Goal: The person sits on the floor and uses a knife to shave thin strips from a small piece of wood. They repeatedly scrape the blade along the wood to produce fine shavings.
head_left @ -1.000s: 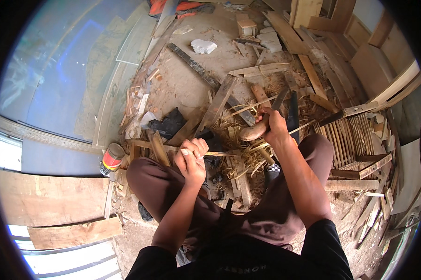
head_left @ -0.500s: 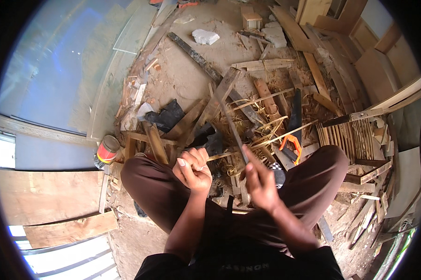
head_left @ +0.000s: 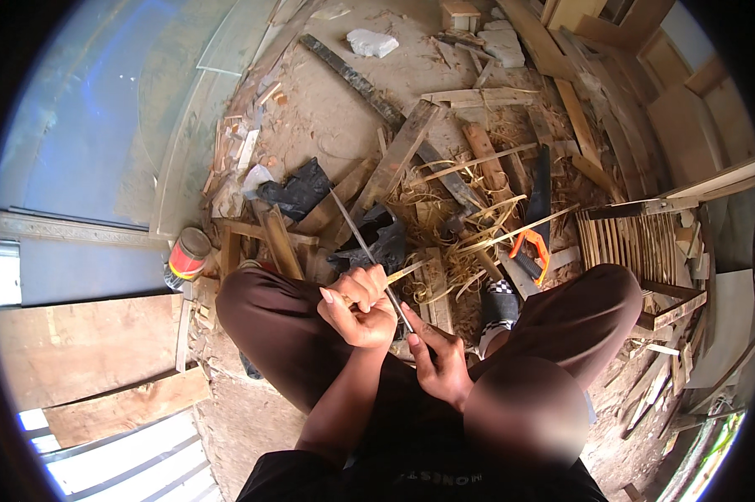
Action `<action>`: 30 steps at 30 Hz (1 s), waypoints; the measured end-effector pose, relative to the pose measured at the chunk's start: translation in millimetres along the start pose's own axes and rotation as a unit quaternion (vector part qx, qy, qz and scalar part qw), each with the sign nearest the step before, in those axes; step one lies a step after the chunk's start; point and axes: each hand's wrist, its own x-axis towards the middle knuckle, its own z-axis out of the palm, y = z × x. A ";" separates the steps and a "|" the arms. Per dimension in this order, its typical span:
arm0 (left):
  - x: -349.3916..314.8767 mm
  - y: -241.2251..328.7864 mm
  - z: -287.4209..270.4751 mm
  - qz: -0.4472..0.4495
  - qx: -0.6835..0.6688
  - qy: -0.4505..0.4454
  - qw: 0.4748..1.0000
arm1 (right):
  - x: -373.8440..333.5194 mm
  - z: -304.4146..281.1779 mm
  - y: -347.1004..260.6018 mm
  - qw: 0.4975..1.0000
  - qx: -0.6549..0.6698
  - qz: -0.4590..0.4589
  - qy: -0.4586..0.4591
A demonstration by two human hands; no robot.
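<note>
Left hand fisted tight round a thin wooden sliver; right hand just below it, closed on the handle of a long narrow blade that crosses the sliver and points away over the black scrap. Risk (judged): the blade runs right beside the left fingers, so a slip could nick them or snap the sliver.

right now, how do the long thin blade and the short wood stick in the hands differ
The long thin metal blade is grey, far longer, and slants up-left away from the right hand. The short pale wood stick is tan, pointed, and pokes right from the left hand. The blade crosses over the stick. Both are slender and hand-held above the lap.
</note>
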 end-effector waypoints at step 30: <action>8.4 -11.1 10.9 -0.036 -0.027 -0.043 0.998 | -1.1 -17.7 -0.5 0.988 0.091 0.115 -0.050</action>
